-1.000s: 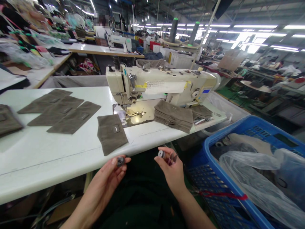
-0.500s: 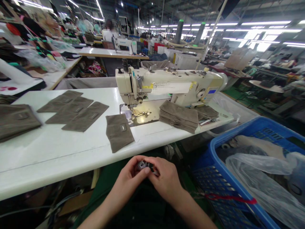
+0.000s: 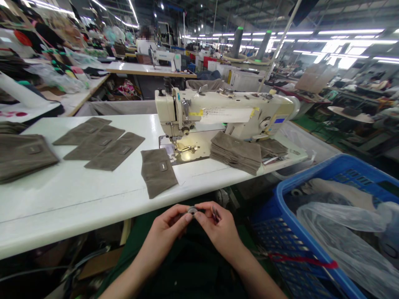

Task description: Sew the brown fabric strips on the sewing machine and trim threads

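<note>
Small round metal part (image 3: 192, 210): held over the lap, in front of the desk (image 3: 106, 191) edge. The left hand (image 3: 166, 226) and the right hand (image 3: 221, 227) both pinch it between thumb and fingertips, almost meeting. A second small metal item (image 3: 215, 213) shows among the right hand's fingers; type not determinable.

Progress: the part is off the sewing machine (image 3: 230, 106); handling appears under way, and fitting or setting down is not yet done. Whether the two items have been joined cannot be determined.

Outward: one brown fabric piece (image 3: 156, 178) lies beside the needle plate, three overlapping pieces (image 3: 114, 151) lie farther left, and a fabric stack (image 3: 235, 153) rests beneath the machine arm.
</note>
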`<control>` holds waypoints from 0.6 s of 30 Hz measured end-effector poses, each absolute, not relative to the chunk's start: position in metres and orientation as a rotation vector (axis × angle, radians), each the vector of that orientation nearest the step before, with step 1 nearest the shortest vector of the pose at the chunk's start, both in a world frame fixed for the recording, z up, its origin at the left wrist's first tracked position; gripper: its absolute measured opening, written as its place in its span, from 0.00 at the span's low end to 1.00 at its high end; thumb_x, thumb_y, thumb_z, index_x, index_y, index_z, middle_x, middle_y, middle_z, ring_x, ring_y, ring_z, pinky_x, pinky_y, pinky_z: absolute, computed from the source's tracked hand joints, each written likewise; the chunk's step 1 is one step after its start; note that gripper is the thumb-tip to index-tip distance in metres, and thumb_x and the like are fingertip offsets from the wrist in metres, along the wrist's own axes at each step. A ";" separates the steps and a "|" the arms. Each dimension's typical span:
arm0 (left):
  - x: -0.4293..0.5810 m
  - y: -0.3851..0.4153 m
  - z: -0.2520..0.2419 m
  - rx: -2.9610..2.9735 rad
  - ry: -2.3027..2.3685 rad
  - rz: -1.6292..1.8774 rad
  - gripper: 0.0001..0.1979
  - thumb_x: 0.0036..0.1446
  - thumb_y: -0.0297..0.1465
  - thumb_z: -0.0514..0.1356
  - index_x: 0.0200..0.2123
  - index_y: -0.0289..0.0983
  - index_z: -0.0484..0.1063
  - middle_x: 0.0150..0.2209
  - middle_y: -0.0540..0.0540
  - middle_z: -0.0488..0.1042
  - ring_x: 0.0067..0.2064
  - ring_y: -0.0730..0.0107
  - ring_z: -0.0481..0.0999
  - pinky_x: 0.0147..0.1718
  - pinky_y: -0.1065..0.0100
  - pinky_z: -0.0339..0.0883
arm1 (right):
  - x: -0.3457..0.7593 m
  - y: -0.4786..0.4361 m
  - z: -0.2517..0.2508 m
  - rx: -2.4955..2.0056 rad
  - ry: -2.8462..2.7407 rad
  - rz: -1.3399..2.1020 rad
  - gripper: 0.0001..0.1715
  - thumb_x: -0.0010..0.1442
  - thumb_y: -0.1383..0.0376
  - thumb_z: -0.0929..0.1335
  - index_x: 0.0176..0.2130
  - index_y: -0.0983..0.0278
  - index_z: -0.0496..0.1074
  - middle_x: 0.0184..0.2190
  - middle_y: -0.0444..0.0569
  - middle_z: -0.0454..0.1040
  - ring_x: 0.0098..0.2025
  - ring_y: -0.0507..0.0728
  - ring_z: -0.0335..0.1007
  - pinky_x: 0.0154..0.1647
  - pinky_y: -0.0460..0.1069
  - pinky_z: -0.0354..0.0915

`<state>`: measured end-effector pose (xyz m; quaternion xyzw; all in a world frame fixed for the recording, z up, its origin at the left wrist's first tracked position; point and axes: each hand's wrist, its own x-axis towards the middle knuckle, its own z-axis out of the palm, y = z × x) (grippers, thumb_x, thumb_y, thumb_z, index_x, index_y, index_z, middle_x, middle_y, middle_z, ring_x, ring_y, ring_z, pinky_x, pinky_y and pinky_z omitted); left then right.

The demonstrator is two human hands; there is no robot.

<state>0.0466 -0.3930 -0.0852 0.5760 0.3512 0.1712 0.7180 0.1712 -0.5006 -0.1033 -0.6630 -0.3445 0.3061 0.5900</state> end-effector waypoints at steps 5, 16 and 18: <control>0.045 -0.394 -0.085 1.146 0.760 0.356 0.16 0.49 0.39 0.71 0.39 0.36 0.83 0.25 0.48 0.75 0.26 0.70 0.69 0.26 0.72 0.63 | 0.174 -0.498 -0.104 -1.544 -0.704 0.724 0.14 0.56 0.55 0.73 0.35 0.64 0.78 0.21 0.40 0.64 0.25 0.50 0.58 0.26 0.46 0.58; 0.041 -0.392 -0.094 0.969 0.759 0.326 0.27 0.49 0.35 0.73 0.53 0.40 0.77 0.47 0.43 0.82 0.39 0.67 0.80 0.45 0.68 0.73 | 0.176 -0.498 -0.110 -1.413 -0.407 0.919 0.20 0.49 0.52 0.77 0.33 0.65 0.77 0.18 0.37 0.61 0.21 0.47 0.50 0.22 0.45 0.51; 0.042 -0.392 -0.094 1.032 0.743 0.378 0.25 0.49 0.35 0.73 0.52 0.40 0.78 0.49 0.43 0.81 0.41 0.64 0.80 0.47 0.66 0.73 | 0.174 -0.500 -0.108 -1.452 -0.527 0.795 0.16 0.50 0.55 0.76 0.32 0.64 0.78 0.19 0.38 0.62 0.23 0.48 0.54 0.24 0.46 0.54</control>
